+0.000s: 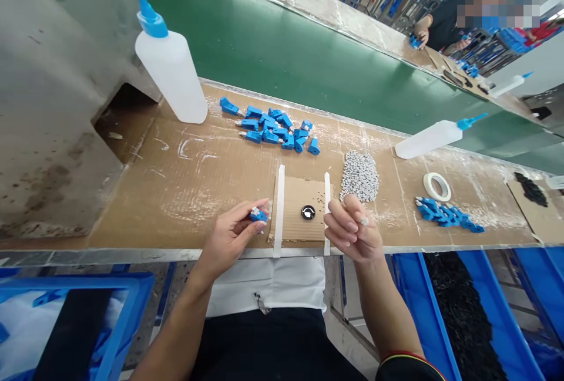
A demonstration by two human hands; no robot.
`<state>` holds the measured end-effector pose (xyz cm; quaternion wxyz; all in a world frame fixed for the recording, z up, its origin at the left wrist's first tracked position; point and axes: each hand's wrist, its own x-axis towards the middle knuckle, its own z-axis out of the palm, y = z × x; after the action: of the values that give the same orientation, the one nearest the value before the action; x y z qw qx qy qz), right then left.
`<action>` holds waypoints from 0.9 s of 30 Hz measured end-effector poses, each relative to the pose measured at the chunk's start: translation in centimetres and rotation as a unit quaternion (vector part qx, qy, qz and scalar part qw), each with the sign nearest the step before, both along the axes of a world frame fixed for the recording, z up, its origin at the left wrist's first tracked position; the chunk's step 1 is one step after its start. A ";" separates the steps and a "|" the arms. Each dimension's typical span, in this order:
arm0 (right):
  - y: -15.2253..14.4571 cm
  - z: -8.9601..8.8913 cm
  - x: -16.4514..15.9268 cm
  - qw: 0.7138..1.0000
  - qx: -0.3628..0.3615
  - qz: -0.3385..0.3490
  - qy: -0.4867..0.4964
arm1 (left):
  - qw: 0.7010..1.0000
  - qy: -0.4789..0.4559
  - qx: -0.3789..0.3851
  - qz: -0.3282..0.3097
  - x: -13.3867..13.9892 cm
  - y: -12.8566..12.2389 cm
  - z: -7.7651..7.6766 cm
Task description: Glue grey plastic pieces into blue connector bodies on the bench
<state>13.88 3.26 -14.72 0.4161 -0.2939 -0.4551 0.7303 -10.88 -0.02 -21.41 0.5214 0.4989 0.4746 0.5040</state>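
Note:
Pinched between the thumb and fingers of my left hand (233, 231) is a small blue plastic part (258, 215) with a whitish piece at its end. My right hand (355, 229) is raised with curled fingers, closed on a tiny pale piece (363, 221). Between the hands, a round black cap (308, 212) with something white in it sits on a cardboard square (293, 230) edged by white tape strips. Just beyond my right hand is a pile of small grey-white pieces (359, 175). A group of blue plastic parts (268, 125) lies farther back.
A white squeeze bottle (174, 76) stands at the left; another bottle (429, 139) lies at the right. Nearby are a tape roll (426, 184) and more blue parts (445, 213). Blue bins (141, 310) flank me below the table. Across the green belt (264, 34), another person (440, 26) handles blue parts.

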 end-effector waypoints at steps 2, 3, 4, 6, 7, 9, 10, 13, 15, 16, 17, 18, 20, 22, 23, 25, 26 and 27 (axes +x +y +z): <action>-0.1 -0.1 -0.1 0.999 -0.007 0.016 0.043 | 1.000 -0.004 0.001 0.000 0.0 0.1 0.1; -0.2 -0.1 -0.2 0.998 -0.013 0.022 0.064 | 1.000 -0.008 0.001 0.002 0.0 0.1 0.1; -0.2 -0.1 -0.3 0.995 -0.018 0.030 0.089 | 1.000 -0.012 0.001 0.003 0.0 0.1 0.1; -0.3 -0.1 -0.7 0.987 -0.022 0.050 0.153 | 1.000 -0.019 -0.002 0.004 0.0 0.1 0.2; -0.3 0.0 -0.9 0.979 -0.022 0.060 0.192 | 1.000 -0.021 -0.003 0.003 0.0 0.1 0.2; -0.3 0.1 -1.4 0.961 -0.024 0.073 0.265 | 1.000 -0.024 -0.005 0.001 -0.1 0.0 0.2; -0.4 0.1 -1.6 0.953 -0.028 0.075 0.291 | 1.000 -0.024 -0.006 0.001 -0.1 0.0 0.2; -0.6 0.0 -2.3 0.937 -0.035 0.071 0.339 | 1.000 -0.019 -0.010 0.001 0.0 0.0 0.2; -0.6 -0.2 -2.7 0.931 -0.032 0.072 0.358 | 1.000 -0.016 -0.013 0.000 0.0 0.1 0.2; -0.6 -0.3 -2.8 0.927 -0.030 0.074 0.366 | 1.000 -0.015 -0.013 0.000 0.1 0.2 0.2; -0.6 -0.4 -3.0 0.923 -0.027 0.078 0.375 | 1.000 -0.015 -0.014 0.000 0.1 0.2 0.3; -0.6 -0.5 -3.2 0.918 -0.026 0.083 0.386 | 1.000 -0.014 -0.014 0.000 0.1 0.2 0.3; -0.7 -0.7 -3.4 0.907 -0.023 0.095 0.409 | 1.000 -0.012 -0.012 0.001 0.1 0.2 0.3; -0.7 -0.8 -3.7 0.898 -0.017 0.106 0.426 | 1.000 -0.007 -0.010 0.001 0.0 0.1 0.3; -0.7 -0.8 -3.9 0.895 -0.012 0.109 0.432 | 1.000 -0.004 -0.010 0.001 0.0 0.1 0.3; -0.8 -0.9 -4.1 0.890 0.000 0.115 0.440 | 1.000 0.000 -0.009 0.001 -0.1 0.0 0.3; -0.8 -0.9 -4.3 0.888 0.003 0.120 0.444 | 1.000 0.002 -0.007 0.002 -0.1 0.0 0.3; -0.8 -1.1 -4.4 0.886 0.006 0.126 0.447 | 1.000 0.004 -0.006 0.002 -0.1 0.0 0.3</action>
<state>9.50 2.47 -15.79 0.4816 0.1259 -0.2584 0.8279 -11.00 0.00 -21.09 0.5214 0.4970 0.4806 0.5002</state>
